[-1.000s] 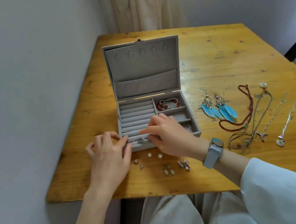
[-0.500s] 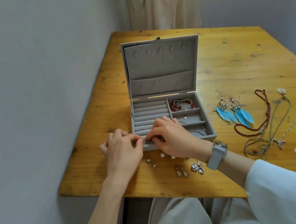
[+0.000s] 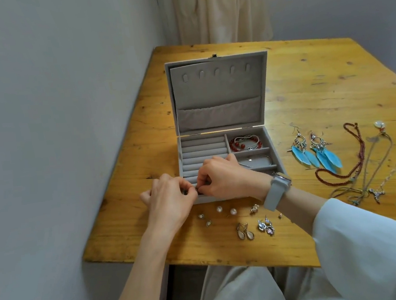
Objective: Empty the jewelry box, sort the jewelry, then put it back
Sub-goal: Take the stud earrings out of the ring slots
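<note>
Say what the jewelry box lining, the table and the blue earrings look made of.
Jewelry box: soft grey velvet-like fabric, matte and napped. Table: solid wood, glossy yellow, visible knots and grain. Blue earrings: apparently dyed feathers hanging from silvery metal hoops.

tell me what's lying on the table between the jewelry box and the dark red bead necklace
A pair of blue feather earrings lies side by side between the jewelry box and the red bead necklace, shown in the head view.

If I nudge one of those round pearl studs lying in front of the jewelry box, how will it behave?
The pearl stud looks round and smooth, so it would probably roll on the bare wooden table. It seems small and light, likely slippery to pinch. Its post may stop the roll early.
</note>
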Demonstrator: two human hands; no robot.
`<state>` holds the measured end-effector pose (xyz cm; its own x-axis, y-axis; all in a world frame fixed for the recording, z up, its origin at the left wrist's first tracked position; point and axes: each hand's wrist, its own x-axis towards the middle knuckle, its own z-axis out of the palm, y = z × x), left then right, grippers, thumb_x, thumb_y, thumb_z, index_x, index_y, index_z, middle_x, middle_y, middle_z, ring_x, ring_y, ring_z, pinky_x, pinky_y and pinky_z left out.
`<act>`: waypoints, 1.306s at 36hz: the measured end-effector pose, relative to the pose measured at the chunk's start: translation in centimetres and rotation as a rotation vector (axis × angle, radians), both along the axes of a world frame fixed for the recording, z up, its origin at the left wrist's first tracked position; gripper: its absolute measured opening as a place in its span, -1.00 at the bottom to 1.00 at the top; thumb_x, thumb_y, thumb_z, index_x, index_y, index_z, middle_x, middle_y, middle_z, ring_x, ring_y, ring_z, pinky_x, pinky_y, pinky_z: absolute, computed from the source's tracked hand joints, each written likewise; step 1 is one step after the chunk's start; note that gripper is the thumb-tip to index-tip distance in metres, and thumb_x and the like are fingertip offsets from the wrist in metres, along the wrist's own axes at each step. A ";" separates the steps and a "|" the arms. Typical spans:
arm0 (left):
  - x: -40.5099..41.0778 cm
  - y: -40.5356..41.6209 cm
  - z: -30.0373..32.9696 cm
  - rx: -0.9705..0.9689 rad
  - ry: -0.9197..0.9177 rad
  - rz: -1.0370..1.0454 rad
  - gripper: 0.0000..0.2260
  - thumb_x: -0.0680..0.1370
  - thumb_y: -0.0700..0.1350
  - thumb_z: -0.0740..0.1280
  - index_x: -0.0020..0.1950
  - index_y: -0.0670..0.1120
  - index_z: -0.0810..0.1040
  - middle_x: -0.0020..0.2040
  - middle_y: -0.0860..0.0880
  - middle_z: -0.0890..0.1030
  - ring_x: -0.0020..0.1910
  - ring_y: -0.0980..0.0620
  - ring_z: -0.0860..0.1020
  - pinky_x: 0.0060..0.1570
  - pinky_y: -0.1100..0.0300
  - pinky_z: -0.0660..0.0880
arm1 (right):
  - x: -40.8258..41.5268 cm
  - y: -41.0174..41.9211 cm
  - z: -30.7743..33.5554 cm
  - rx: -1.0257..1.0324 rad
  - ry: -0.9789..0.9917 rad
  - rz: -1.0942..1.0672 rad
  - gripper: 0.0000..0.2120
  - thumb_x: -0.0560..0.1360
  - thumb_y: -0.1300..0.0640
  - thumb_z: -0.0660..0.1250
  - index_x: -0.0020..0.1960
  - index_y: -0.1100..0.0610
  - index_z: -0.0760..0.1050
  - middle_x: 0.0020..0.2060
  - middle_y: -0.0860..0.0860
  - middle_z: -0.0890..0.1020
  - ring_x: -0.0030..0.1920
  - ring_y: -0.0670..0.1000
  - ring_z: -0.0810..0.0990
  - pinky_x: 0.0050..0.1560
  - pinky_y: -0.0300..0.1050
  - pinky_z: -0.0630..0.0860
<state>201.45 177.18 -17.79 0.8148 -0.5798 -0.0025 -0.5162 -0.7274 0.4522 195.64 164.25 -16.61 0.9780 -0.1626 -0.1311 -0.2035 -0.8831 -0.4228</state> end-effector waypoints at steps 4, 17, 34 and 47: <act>-0.3 0.5 0.0 -0.118 -0.019 -0.004 -0.95 0.52 -0.04 0.30 -0.12 0.06 0.55 -0.07 0.08 0.44 -0.01 0.15 0.32 0.08 0.15 0.12 | -0.8 -0.2 0.1 0.067 -0.042 0.014 -0.87 0.49 0.04 0.25 -0.09 0.08 0.52 -0.15 -0.07 0.42 0.03 -0.02 0.37 0.12 0.01 0.19; -6.3 2.9 -1.3 -0.390 -0.063 -0.296 -0.85 0.42 0.10 0.24 -0.19 0.08 0.55 -0.24 0.19 0.37 -0.13 0.24 0.34 0.09 0.43 0.08 | -10.7 -0.7 0.7 0.239 -0.249 -0.049 -0.97 0.44 0.17 0.35 -0.17 0.07 0.52 -0.20 -0.08 0.42 -0.13 -0.09 0.35 -0.08 -0.23 0.32; -7.2 5.7 -4.0 -0.267 -0.141 -0.256 -0.79 0.41 0.07 0.25 -0.20 0.01 0.63 -0.24 0.13 0.38 -0.15 0.15 0.34 -0.04 0.20 0.09 | -9.7 3.8 -2.8 -0.127 -0.202 0.079 -0.91 0.38 0.05 0.26 -0.22 -0.01 0.54 -0.26 -0.05 0.44 -0.16 0.00 0.37 -0.17 -0.09 0.08; -5.2 5.8 -2.5 -0.378 -0.145 -0.170 -0.78 0.42 0.10 0.27 -0.14 0.03 0.65 -0.25 0.13 0.39 -0.17 0.19 0.33 0.05 0.11 0.17 | -8.8 1.0 -0.8 -0.056 -0.311 -0.016 -0.88 0.50 0.07 0.29 -0.01 0.06 0.56 -0.17 -0.10 0.47 -0.11 -0.05 0.34 -0.08 -0.13 0.21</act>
<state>196.25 182.96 -20.25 0.6842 -0.6440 0.3424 -0.6917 -0.4242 0.5845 186.88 165.25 -17.41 0.9671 -0.1764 0.1834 -0.0857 -0.9045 -0.4177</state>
